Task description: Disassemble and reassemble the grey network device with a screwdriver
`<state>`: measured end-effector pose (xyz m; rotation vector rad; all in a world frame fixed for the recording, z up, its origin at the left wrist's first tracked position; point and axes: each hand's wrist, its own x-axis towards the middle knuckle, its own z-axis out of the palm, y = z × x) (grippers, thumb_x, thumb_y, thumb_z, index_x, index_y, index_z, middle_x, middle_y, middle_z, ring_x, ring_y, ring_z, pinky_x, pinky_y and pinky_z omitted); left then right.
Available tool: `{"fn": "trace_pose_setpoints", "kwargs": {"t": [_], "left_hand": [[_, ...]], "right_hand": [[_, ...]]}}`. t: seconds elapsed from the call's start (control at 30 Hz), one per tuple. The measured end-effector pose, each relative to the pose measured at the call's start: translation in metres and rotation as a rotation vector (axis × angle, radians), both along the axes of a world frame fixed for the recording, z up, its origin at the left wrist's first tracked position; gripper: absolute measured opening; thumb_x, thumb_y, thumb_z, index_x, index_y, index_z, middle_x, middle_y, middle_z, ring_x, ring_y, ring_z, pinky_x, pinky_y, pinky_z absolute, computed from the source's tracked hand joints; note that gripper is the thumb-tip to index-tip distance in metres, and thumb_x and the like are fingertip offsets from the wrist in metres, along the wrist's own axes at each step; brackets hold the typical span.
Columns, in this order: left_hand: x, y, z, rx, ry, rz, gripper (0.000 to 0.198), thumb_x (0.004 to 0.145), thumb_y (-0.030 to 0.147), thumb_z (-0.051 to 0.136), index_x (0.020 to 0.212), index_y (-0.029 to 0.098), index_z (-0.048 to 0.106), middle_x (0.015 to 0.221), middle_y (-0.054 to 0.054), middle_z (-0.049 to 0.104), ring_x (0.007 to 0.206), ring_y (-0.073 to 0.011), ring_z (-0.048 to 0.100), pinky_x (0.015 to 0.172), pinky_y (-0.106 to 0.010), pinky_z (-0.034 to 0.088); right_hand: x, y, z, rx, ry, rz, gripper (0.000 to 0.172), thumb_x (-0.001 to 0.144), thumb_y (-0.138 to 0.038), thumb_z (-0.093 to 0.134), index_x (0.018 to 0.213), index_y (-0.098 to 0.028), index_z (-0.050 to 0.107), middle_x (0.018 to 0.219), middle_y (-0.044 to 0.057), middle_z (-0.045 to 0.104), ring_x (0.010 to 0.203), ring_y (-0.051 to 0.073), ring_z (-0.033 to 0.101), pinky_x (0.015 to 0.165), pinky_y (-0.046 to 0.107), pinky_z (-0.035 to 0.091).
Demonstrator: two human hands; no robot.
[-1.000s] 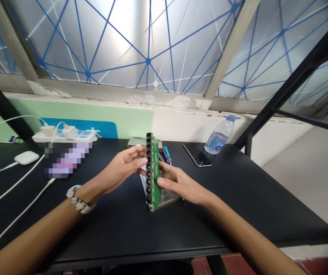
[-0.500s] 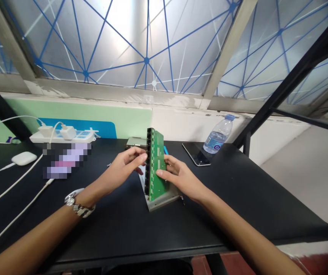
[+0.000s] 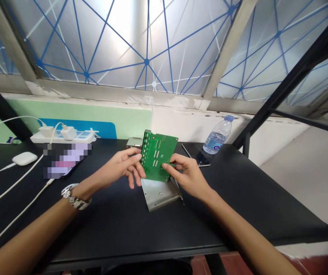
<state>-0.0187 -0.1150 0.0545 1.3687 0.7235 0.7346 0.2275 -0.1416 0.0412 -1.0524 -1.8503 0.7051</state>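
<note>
A green circuit board [image 3: 159,154] is held up on edge, its flat side with several pale solder strips facing me. A row of black ports runs down its left edge. My right hand [image 3: 185,172] pinches the board's lower right side, thumb on the near face. At the port edge, my left hand [image 3: 126,165] holds the board with thumb and fingertips, its lower fingers spread below. Under the board lies a grey metal casing plate [image 3: 160,196] on the black table, its far part hidden by the board.
Behind the board sits another grey metal piece [image 3: 133,142], partly hidden. A phone [image 3: 199,156] and a water bottle [image 3: 218,135] are at the back right. To the left are a power strip [image 3: 80,136], a white charging case [image 3: 25,158], cables and a blurred-out phone-like item [image 3: 69,162].
The board has turned so that its broad green face shows more, and its lower end has risen off the casing plate. My right hand has shifted slightly right with it.
</note>
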Motion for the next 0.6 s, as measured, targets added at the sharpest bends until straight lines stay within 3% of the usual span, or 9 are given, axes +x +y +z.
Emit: {"fn": "trace_pose_setpoints", "kwargs": {"t": [0.1,0.17,0.33,0.43,0.53,0.6], "left_hand": [[-0.0045,0.0021,0.0030,-0.042,-0.066,-0.049,0.041,0.091,0.054,0.053,0.107,0.017,0.047,0.086,-0.016,0.075,0.069,-0.0284,0.074,0.047,-0.031,0.057],[-0.0065,0.0017,0.0062,-0.041,-0.038,-0.050,0.046,0.091,0.059,0.050,0.109,0.016,0.048,0.089,-0.017,0.075,0.071,-0.0293,0.074,0.048,-0.031,0.057],[-0.0077,-0.0018,0.0105,-0.004,0.089,0.038,0.034,0.089,0.048,0.063,0.104,0.021,0.049,0.071,0.001,0.063,0.058,-0.0170,0.068,0.042,-0.020,0.050],[-0.0085,-0.0011,0.0079,-0.024,0.097,0.049,0.046,0.083,0.039,0.074,0.114,0.021,0.045,0.063,0.006,0.057,0.051,-0.0112,0.059,0.042,-0.018,0.049],[-0.0097,0.0016,0.0035,-0.025,0.095,0.016,0.071,0.081,0.034,0.076,0.137,0.021,0.033,0.075,0.000,0.068,0.058,-0.0145,0.064,0.049,-0.023,0.056],[-0.0106,0.0039,0.0007,-0.010,0.079,-0.011,0.081,0.082,0.032,0.074,0.146,0.023,0.025,0.091,-0.008,0.072,0.069,-0.0186,0.069,0.055,-0.028,0.060]], "right_hand": [[-0.0008,-0.0024,0.0051,0.181,-0.054,-0.010,0.009,0.090,-0.024,0.064,0.083,-0.019,0.069,0.091,0.005,0.067,0.084,0.018,0.063,0.078,0.034,0.051],[-0.0012,-0.0030,0.0061,0.264,-0.076,0.011,0.009,0.088,-0.017,0.064,0.089,-0.022,0.072,0.104,0.006,0.069,0.097,0.021,0.064,0.089,0.039,0.050],[-0.0012,-0.0026,0.0033,0.378,-0.139,0.000,0.026,0.083,-0.008,0.062,0.092,-0.028,0.075,0.123,0.006,0.062,0.116,0.025,0.058,0.100,0.049,0.044],[-0.0016,-0.0041,0.0027,0.383,-0.165,-0.063,0.034,0.080,-0.007,0.063,0.103,-0.031,0.073,0.135,0.005,0.053,0.129,0.027,0.048,0.108,0.053,0.037],[-0.0023,-0.0043,0.0017,0.340,-0.102,-0.125,0.064,0.080,-0.011,0.065,0.138,-0.034,0.051,0.146,0.008,0.041,0.138,0.029,0.037,0.110,0.052,0.035],[-0.0024,-0.0021,-0.0001,0.253,0.005,-0.148,0.081,0.080,-0.016,0.066,0.151,-0.032,0.030,0.148,0.012,0.038,0.133,0.030,0.043,0.103,0.049,0.044]]}}
